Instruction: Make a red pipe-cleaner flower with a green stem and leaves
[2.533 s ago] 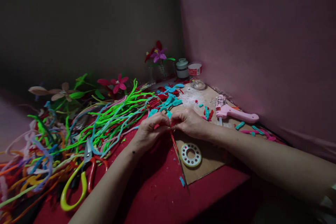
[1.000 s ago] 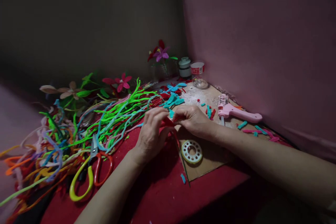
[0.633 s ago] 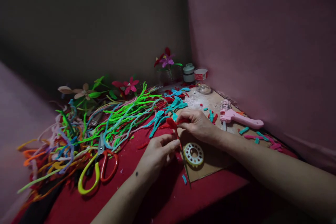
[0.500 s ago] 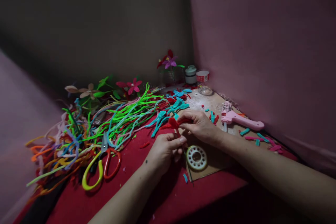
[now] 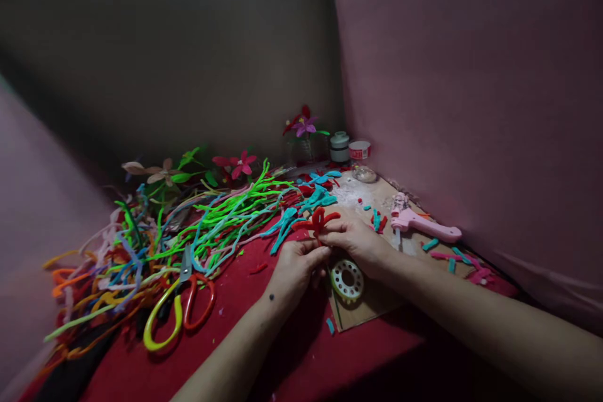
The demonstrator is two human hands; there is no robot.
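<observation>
Between my two hands is a red pipe-cleaner flower [image 5: 319, 218] with looped petals that point up and out to the sides. My left hand [image 5: 298, 267] is closed, with thumb and fingers pinching below the petals. My right hand [image 5: 355, 242] is closed too, its fingertips at the flower's base from the right. Just below the right hand lies a white ring-shaped spool [image 5: 347, 281] with holes around it, on a piece of cardboard [image 5: 365, 315]. Teal pipe-cleaner pieces [image 5: 285, 226] lie just beyond the left hand.
Scissors [image 5: 178, 311] with yellow and red handles lie left, beside a heap of coloured pipe cleaners [image 5: 226, 213]. A pink glue gun [image 5: 424, 223] rests at right. Finished flowers [image 5: 241, 164], a grey-green jar [image 5: 339, 147] and a tape roll [image 5: 360, 151] stand at the back.
My right hand has come down and closer to my left hand, and the red flower's looped petals now show above the fingers. The view has shifted slightly.
</observation>
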